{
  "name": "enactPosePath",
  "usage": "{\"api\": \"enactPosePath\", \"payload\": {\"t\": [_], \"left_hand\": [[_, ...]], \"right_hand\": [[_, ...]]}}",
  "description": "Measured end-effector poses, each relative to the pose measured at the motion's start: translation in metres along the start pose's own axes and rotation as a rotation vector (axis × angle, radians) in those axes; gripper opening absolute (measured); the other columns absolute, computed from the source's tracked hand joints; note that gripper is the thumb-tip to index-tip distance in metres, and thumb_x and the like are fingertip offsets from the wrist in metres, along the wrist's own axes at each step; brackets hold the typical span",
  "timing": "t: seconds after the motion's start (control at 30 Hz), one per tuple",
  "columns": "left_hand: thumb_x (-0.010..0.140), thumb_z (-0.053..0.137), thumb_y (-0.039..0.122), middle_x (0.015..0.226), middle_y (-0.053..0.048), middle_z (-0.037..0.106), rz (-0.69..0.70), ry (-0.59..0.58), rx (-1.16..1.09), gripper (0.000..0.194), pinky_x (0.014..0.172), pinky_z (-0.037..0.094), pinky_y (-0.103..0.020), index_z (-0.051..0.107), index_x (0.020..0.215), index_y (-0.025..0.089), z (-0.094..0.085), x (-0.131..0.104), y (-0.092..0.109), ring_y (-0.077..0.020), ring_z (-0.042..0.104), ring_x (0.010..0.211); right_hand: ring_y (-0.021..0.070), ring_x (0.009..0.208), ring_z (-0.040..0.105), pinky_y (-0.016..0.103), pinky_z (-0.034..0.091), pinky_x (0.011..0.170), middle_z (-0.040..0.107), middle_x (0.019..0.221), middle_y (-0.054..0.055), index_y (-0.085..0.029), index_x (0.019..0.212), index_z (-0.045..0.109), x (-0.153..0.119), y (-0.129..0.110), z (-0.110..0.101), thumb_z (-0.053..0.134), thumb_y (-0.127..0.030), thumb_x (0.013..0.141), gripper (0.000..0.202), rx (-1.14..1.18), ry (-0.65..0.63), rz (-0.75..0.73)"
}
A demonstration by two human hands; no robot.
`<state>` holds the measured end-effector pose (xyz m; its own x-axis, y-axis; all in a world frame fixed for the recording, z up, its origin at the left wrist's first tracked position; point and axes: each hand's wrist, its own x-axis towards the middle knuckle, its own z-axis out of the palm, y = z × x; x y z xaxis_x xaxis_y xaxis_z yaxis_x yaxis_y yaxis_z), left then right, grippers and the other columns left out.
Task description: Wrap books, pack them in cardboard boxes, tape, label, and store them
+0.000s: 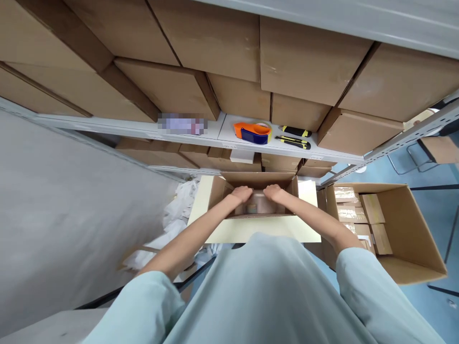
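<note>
An open cardboard box stands on a pale yellow board in front of my body. Inside it is a pale, partly see-through item with a small coloured patch. My left hand reaches into the box, its fingers curled over the item's left far edge. On the right, my right hand is curled in the same way at the item's other far edge. The fingertips of both hands are largely hidden.
Above the box, a shelf holds cartons, an orange and blue tape dispenser and two cutters. A large open carton with small boxes stands right. White plastic lies left, beside a grey wall.
</note>
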<state>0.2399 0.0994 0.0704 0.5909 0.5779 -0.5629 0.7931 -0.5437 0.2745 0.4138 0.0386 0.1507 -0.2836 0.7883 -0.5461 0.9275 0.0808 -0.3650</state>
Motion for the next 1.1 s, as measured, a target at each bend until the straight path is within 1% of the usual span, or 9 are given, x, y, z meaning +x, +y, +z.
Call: {"api": "enactPosePath", "payload": {"t": [0.13, 0.23, 0.3, 0.4, 0.5, 0.63, 0.77, 0.93, 1.1], "left_hand": [[0.107, 0.062, 0.035, 0.169, -0.018, 0.057, 0.037, 0.231, -0.034, 0.061, 0.13, 0.044, -0.051, 0.052, 0.166, 0.02, -0.006, -0.069, -0.02, -0.0362, 0.051, 0.161], [0.103, 0.07, 0.052, 0.175, -0.016, 0.051, 0.01, 0.769, -0.189, 0.073, 0.136, 0.035, -0.059, 0.05, 0.167, 0.023, 0.009, -0.125, -0.032, -0.0399, 0.04, 0.167], [0.096, 0.077, 0.06, 0.176, -0.019, 0.047, -0.12, 0.913, -0.291, 0.089, 0.134, 0.038, -0.063, 0.044, 0.17, 0.023, 0.023, -0.148, -0.034, -0.0441, 0.043, 0.164], [0.09, 0.083, 0.063, 0.167, -0.025, 0.053, -0.31, 0.882, -0.413, 0.103, 0.126, 0.047, -0.063, 0.04, 0.171, 0.019, 0.04, -0.158, -0.028, -0.0468, 0.052, 0.155], [0.092, 0.079, 0.062, 0.154, -0.025, 0.062, -0.357, 0.839, -0.445, 0.095, 0.12, 0.052, -0.061, 0.045, 0.168, 0.015, 0.05, -0.153, -0.019, -0.0462, 0.06, 0.145], [0.102, 0.065, 0.061, 0.145, -0.022, 0.07, -0.237, 0.882, -0.411, 0.074, 0.117, 0.053, -0.059, 0.053, 0.16, 0.016, 0.059, -0.151, -0.006, -0.0427, 0.065, 0.136], [0.11, 0.052, 0.053, 0.14, -0.018, 0.076, -0.101, 0.794, -0.403, 0.054, 0.117, 0.053, -0.054, 0.06, 0.151, 0.019, 0.067, -0.154, 0.004, -0.0375, 0.07, 0.13], [0.113, 0.043, 0.049, 0.147, -0.015, 0.076, -0.078, 0.685, -0.388, 0.053, 0.129, 0.042, -0.057, 0.061, 0.153, 0.019, 0.071, -0.157, 0.003, -0.0338, 0.07, 0.135], [0.116, 0.03, 0.048, 0.138, -0.015, 0.08, -0.026, 0.605, -0.277, 0.058, 0.133, 0.033, -0.06, 0.061, 0.155, 0.019, 0.064, -0.152, -0.001, -0.0325, 0.072, 0.132]], "right_hand": [[0.0347, 0.146, 0.066, 0.05, 0.055, 0.124, 0.07, 0.156, 0.018, -0.016, 0.148, 0.071, -0.064, 0.031, 0.003, 0.059, -0.016, 0.11, 0.041, 0.02, 0.146, -0.047], [0.0332, 0.149, 0.065, 0.053, 0.054, 0.127, 0.07, 0.157, 0.013, -0.023, 0.152, 0.07, -0.12, 0.068, 0.022, 0.061, -0.039, 0.112, 0.044, 0.199, 0.648, -0.049], [0.0352, 0.132, 0.074, 0.055, 0.063, 0.113, 0.075, 0.149, 0.015, -0.023, 0.148, 0.072, -0.143, 0.089, 0.037, 0.064, -0.051, 0.109, 0.049, 0.333, 0.84, 0.087], [0.0322, 0.105, 0.081, 0.049, 0.07, 0.092, 0.079, 0.136, 0.017, -0.02, 0.136, 0.077, -0.151, 0.101, 0.057, 0.069, -0.06, 0.102, 0.053, 0.527, 0.862, 0.224], [0.0277, 0.098, 0.081, 0.043, 0.071, 0.085, 0.08, 0.134, 0.015, -0.02, 0.131, 0.079, -0.142, 0.09, 0.068, 0.07, -0.058, 0.1, 0.05, 0.644, 0.826, 0.218], [0.0244, 0.095, 0.08, 0.041, 0.071, 0.085, 0.08, 0.132, 0.013, -0.022, 0.132, 0.079, -0.133, 0.066, 0.08, 0.068, -0.052, 0.103, 0.043, 0.707, 0.845, 0.174], [0.0251, 0.103, 0.08, 0.042, 0.071, 0.09, 0.077, 0.142, 0.013, -0.024, 0.135, 0.079, -0.128, 0.05, 0.098, 0.064, -0.049, 0.106, 0.041, 0.716, 0.825, 0.144], [0.0292, 0.13, 0.076, 0.043, 0.067, 0.105, 0.075, 0.147, 0.013, -0.025, 0.133, 0.081, -0.12, 0.038, 0.117, 0.058, -0.049, 0.111, 0.04, 0.642, 0.788, 0.129], [0.0288, 0.124, 0.078, 0.04, 0.061, 0.105, 0.081, 0.137, 0.01, -0.025, 0.128, 0.081, -0.119, 0.035, 0.114, 0.045, -0.048, 0.116, 0.043, 0.521, 0.7, 0.18]]}}
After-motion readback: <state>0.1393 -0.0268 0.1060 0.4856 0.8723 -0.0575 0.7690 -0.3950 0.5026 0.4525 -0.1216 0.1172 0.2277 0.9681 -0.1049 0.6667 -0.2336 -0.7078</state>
